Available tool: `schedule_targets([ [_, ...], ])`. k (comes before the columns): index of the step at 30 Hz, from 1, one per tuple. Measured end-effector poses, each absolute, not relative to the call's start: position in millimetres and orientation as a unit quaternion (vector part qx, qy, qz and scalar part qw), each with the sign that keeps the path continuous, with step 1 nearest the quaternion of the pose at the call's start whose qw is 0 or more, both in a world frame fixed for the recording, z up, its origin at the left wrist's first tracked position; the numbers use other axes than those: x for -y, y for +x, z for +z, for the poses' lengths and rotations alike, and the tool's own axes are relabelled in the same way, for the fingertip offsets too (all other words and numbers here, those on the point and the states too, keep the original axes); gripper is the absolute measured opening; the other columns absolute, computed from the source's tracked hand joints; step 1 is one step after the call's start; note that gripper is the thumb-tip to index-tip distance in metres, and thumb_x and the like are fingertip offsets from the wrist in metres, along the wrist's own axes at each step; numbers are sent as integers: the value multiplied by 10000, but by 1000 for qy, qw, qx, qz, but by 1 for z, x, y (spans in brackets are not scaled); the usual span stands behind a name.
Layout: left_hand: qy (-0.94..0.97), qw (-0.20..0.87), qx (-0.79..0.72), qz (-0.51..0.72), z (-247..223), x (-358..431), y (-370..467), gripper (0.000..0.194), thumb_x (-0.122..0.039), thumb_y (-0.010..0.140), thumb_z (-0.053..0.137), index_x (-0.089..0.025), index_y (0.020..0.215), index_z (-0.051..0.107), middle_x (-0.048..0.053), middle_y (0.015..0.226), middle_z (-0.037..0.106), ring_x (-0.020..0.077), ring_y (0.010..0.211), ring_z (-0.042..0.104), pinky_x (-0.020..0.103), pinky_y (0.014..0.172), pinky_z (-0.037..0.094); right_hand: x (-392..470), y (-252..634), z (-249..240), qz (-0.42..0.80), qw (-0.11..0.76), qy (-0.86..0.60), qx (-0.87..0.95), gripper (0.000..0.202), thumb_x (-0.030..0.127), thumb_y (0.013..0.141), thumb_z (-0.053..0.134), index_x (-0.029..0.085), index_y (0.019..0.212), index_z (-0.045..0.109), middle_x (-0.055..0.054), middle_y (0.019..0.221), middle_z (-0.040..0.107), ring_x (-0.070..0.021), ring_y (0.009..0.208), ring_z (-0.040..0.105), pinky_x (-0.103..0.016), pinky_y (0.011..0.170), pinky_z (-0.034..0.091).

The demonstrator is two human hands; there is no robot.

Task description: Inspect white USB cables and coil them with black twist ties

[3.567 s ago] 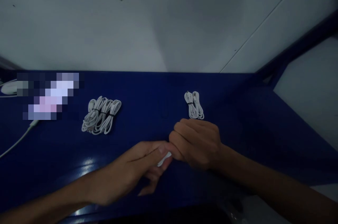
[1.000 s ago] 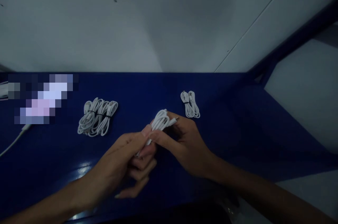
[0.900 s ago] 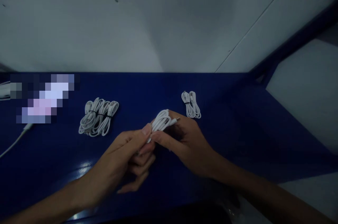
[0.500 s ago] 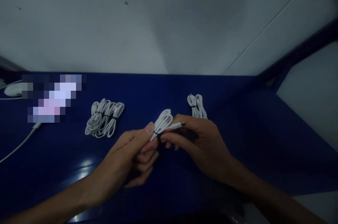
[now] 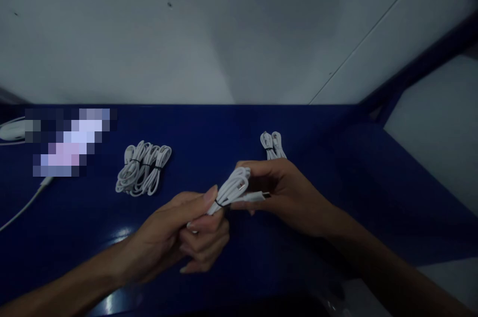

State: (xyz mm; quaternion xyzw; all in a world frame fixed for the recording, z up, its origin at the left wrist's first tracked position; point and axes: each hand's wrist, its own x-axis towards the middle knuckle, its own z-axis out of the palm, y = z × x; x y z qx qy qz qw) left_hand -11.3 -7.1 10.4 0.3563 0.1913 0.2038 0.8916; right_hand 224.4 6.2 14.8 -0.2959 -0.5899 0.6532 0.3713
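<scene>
A coiled white USB cable point(image 5: 232, 188), bound with a black tie, is between my hands above the blue table. My left hand point(image 5: 186, 222) pinches its near end by the tie, thumb on top and the other fingers curled below. Around the far end, my right hand point(image 5: 293, 195) has its index finger along the loops and its thumb behind the plug. The cable's plug point(image 5: 257, 197) points right with its metal tip bare. Some right fingertips are hidden behind the cable. Beyond that hand lie bundled white cables point(image 5: 272, 145), partly covered by it.
Several tied white cables point(image 5: 144, 167) lie in a group at left. A blurred-out lit device point(image 5: 76, 143) with a white cord point(image 5: 28, 206) is farther left, near a white rounded object point(image 5: 13, 131). A pale wall point(image 5: 186, 48) rises behind the blue table point(image 5: 209, 133).
The cable has come slightly lower and nearer, and its plug now shows more of its metal end. My right hand has closed in around the loops. The view has shifted slightly.
</scene>
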Motion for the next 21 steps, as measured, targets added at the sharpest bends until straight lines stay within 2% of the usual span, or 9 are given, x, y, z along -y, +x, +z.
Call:
schedule_targets([
  [3,368,894,-182,180,8,5,-11,560,-515,1183,413,-239,699,355,-72,574,256,128,498,215,283,486,258,-11,230,17,673,337,-298,586,126,298,909,938,211,931,850,11,851,741,-127,728,680,-245,655,588],
  [6,388,894,-178,134,10,3,-11,582,-563,1167,430,-246,683,363,-65,572,270,143,508,232,316,512,272,-16,235,19,679,304,-300,597,164,329,907,937,196,945,848,-18,891,788,-150,757,726,-271,672,621],
  [11,430,879,-198,50,19,3,-11,614,-632,1125,490,-259,654,365,-71,576,258,159,531,220,364,572,286,-25,240,27,675,223,-265,652,12,203,991,834,200,1003,836,-19,983,817,-161,880,793,-316,828,673],
  [14,451,867,-209,-2,19,3,-11,619,-632,1118,500,-254,649,359,-63,596,286,156,539,235,361,578,270,-32,238,41,637,159,-228,718,56,158,1007,809,209,1007,834,-7,1011,814,-148,887,789,-289,816,660],
  [17,464,856,-225,-27,14,3,-11,597,-610,1124,493,-247,667,366,-62,632,298,151,557,224,349,580,261,-38,234,57,603,119,-198,764,64,159,1016,804,201,984,840,-12,1014,815,-156,933,792,-304,873,660],
  [19,469,852,-232,-21,12,2,-12,574,-594,1126,500,-244,686,383,-65,640,307,150,565,229,341,578,265,-40,231,64,589,124,-199,773,80,134,1011,802,202,1010,844,-7,1004,814,-155,926,791,-302,864,660],
  [21,483,842,-242,-10,12,1,-12,551,-577,1123,514,-242,700,402,-63,650,317,152,573,252,332,574,273,-39,229,68,581,144,-212,772,154,121,1000,808,216,1119,832,9,982,806,-158,914,790,-308,847,659],
])
